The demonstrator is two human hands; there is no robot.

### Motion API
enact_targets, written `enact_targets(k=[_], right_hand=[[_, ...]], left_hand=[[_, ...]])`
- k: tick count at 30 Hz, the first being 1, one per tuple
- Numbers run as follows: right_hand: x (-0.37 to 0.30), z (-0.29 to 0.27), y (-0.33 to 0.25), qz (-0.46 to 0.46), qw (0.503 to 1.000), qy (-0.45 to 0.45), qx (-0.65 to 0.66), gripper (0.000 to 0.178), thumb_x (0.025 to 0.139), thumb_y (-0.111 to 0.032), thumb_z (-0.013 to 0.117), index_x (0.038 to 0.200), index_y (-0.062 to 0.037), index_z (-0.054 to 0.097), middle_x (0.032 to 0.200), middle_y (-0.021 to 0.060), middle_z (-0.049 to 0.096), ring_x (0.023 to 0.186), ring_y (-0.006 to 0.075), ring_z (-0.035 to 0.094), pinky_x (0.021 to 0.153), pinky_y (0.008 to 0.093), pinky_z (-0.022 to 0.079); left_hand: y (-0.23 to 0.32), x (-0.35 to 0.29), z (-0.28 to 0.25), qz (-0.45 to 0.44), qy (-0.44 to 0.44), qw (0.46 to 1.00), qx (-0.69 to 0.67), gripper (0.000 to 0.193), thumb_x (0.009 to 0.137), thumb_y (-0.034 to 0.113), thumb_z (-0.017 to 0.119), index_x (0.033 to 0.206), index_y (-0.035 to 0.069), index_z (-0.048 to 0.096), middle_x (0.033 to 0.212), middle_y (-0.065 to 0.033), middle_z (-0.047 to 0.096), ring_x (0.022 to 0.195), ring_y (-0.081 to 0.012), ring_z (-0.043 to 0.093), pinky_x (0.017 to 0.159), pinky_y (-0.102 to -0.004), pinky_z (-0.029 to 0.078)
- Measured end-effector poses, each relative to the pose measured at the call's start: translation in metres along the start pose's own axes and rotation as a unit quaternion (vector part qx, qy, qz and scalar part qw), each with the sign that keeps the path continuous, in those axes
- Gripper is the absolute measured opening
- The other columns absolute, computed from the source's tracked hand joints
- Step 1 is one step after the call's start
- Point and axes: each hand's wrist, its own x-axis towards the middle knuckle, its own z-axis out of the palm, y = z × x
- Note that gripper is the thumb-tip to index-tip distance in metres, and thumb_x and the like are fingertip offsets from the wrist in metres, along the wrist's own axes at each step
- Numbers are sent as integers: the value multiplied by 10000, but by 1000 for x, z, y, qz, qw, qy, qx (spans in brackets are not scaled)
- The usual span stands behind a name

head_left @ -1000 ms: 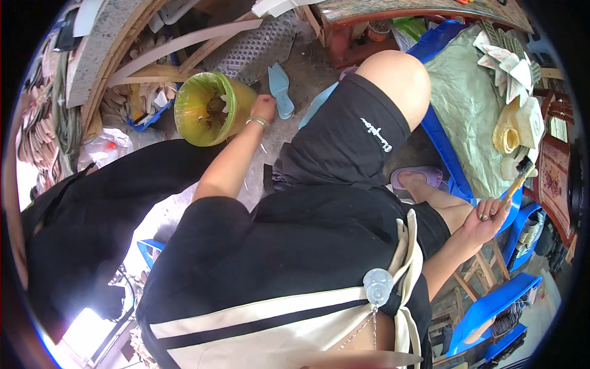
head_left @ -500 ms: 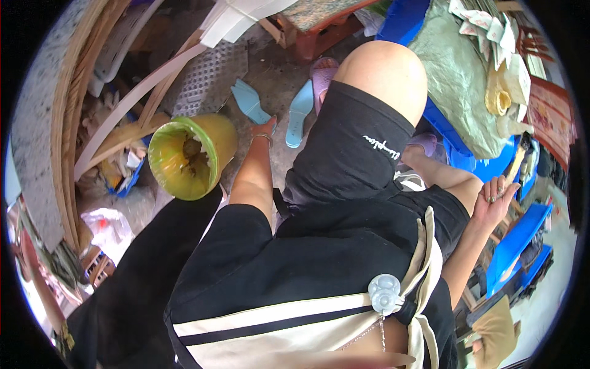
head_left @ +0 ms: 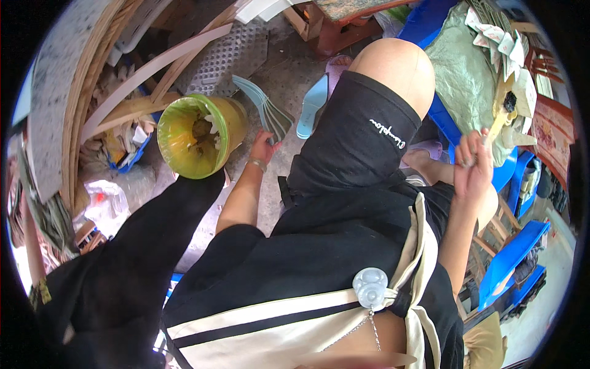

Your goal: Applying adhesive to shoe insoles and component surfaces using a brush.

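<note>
My left hand is closed on the end of a fanned stack of light blue insoles, several layers thick, low over the floor. Beside that stack lies a single light blue insole, apart from my hand. On the right, my raised right hand grips the pale yellow handle of a brush. Its dark tip is up against a yellowish, glue-smeared container, partly hidden by the brush. White and reddish folded pieces stand behind it on a greenish sheet.
A yellow-green bin with scraps inside stands left of my left hand. A textured metal plate lies on the floor beyond. Wooden boards rise at the left. Blue crates stand at the right. Another person's dark-clothed leg is close by.
My right hand has moved up and toward the container, and the brush is now visible in it. The insoles in my left hand have fanned out into several layers.
</note>
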Motion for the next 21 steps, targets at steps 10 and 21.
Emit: enact_targets(k=[10,21], right_hand=[[11,84,33,5,970,-166,-177,150,892,-33,518,1032,-63,474,1049,150,607,542,82,462,484,181,372],[-22,37,-10,-57,996,-53,43,183,927,-78,510,1092,-67,430,1019,70,563,907,125,541,809,261,461]], left_hand=[[107,-186,137,75,-305,949,27,835,708,249,658,1399,-13,270,1294,-126,493,1140,-217,533,1008,-333,390],[37,-200,353,-38,-439,867,230,570,972,389,371,1389,2,328,1395,-101,411,1264,-202,418,1075,-364,292]])
